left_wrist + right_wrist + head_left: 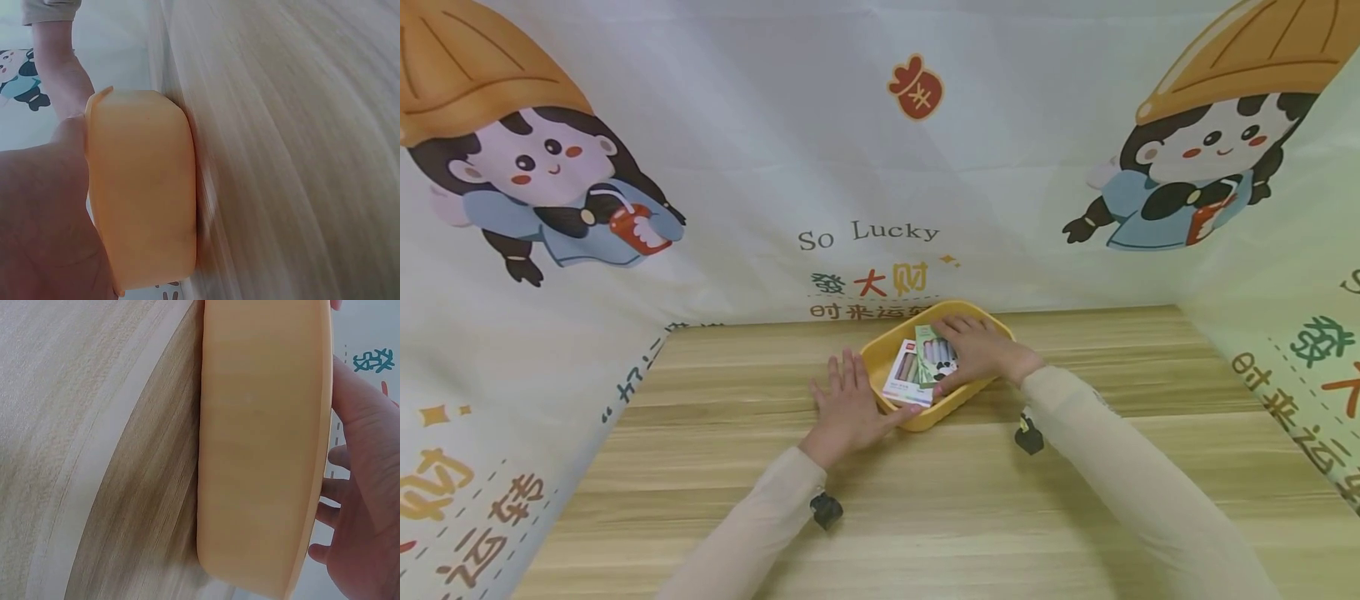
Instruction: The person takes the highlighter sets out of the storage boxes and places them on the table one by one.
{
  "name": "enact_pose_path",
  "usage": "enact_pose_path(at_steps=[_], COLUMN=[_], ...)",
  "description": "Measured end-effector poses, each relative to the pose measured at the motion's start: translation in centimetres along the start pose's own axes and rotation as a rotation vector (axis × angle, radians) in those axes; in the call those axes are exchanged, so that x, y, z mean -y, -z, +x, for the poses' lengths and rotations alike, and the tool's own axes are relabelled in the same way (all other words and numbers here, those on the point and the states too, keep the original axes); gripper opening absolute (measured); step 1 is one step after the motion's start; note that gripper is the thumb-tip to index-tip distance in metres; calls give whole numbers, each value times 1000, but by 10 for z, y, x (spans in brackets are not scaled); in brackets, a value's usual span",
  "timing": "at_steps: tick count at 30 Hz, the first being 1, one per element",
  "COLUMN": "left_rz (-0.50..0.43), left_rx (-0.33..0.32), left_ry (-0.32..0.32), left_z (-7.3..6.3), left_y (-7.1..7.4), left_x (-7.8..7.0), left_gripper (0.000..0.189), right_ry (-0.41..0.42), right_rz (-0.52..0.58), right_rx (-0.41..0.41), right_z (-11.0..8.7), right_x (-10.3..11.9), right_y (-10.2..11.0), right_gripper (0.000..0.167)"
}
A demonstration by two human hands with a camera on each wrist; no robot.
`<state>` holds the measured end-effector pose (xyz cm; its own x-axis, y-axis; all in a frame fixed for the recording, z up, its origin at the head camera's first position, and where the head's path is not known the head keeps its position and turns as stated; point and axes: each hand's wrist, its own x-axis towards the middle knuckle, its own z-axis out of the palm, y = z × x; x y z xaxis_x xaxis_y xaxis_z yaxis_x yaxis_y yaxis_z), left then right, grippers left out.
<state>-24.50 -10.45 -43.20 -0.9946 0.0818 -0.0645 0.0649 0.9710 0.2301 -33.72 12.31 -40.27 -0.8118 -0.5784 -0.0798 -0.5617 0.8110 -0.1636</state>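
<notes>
Printed cloth (737, 167) lines the far, left and right sides of a wood-grain table (700, 483). Near the table's far edge, around the middle, sits a yellow basket (889, 343). Inside, toward its left, lies a white box (904, 387), with a green box (927, 367) just right of it, partly overlapping. Right hand (981, 348) grasps the green box between thumb and fingers. Left hand (847, 412) grasps nothing: its fingers spread straight beside the basket's left end, thumb along the near rim.
</notes>
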Motion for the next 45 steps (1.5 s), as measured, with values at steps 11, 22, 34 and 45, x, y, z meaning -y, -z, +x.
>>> enact_pose_path(at_steps=[11,22,34,45], left_rz=[6,-8,20,15], left_rx=[-1,48,12,30], left_ry=[7,28,27,24], left_z=[-2,2,1,2], left_y=[1,-2,-1,1], left_x=[-3,-1,-2,-1], left_gripper=[131,132,131,131], right_ry=[7,15,17,7], right_rz=[12,7,-32,-27], right_rx=[-10,-52,-61,-79], right_z=[0,6,4,2], right_x=[1,0,3,5], right_y=[2,0,7,16], right_gripper=[121,120,120,120])
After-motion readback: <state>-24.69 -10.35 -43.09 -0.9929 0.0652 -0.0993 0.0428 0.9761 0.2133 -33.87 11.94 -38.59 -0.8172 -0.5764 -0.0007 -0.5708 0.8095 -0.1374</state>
